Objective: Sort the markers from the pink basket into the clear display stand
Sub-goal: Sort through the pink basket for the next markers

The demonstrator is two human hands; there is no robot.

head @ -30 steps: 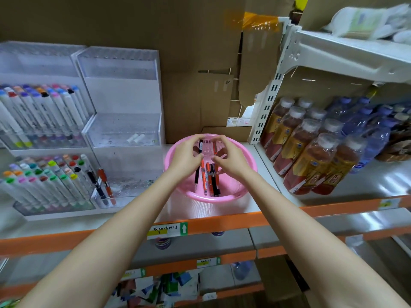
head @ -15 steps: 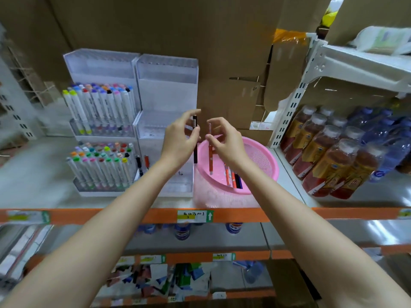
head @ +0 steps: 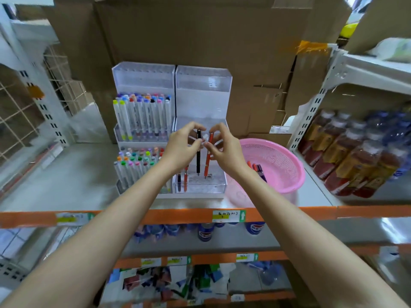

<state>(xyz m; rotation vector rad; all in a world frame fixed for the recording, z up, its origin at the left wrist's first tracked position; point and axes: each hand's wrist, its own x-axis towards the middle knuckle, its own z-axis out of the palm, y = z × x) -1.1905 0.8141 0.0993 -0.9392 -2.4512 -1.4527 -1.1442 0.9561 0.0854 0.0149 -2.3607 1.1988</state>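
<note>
Black in one hand, red in the other! The left hand (head: pixel 184 146) pinches a slim black marker (head: pixel 198 153) near its top between thumb and fingertips. The right hand (head: pixel 225 148) does the same with a slim red marker (head: pixel 208 157). Both markers are upright, side by side, just apart from each other. They hang over the near, lowest tier of the clear acrylic stepped display stand (head: pixel 201 187). Their lower tips are right down at the tier's row of holes, though whether they are seated in it cannot be told.

At the left end of that same tier, two more pens (head: pixel 182 177) stand upright, one dark and one red.

Just right of the clear display stand sits the round pink perforated plastic basket (head: pixel 287 172) on the shelf, with a few remaining markers (head: pixel 256 168) lying inside by its left wall. The right forearm crosses in front of the pink basket.

Left of the stand, touching it, a second clear stand (head: pixel 142 81) holds rows of white markers with coloured caps. Far right, capped bottles of brown drink (head: pixel 355 161) are packed together. An orange shelf edge (head: pixel 155 215) runs across the near side, and brown cardboard boxes (head: pixel 200 30) fill the far side.
</note>
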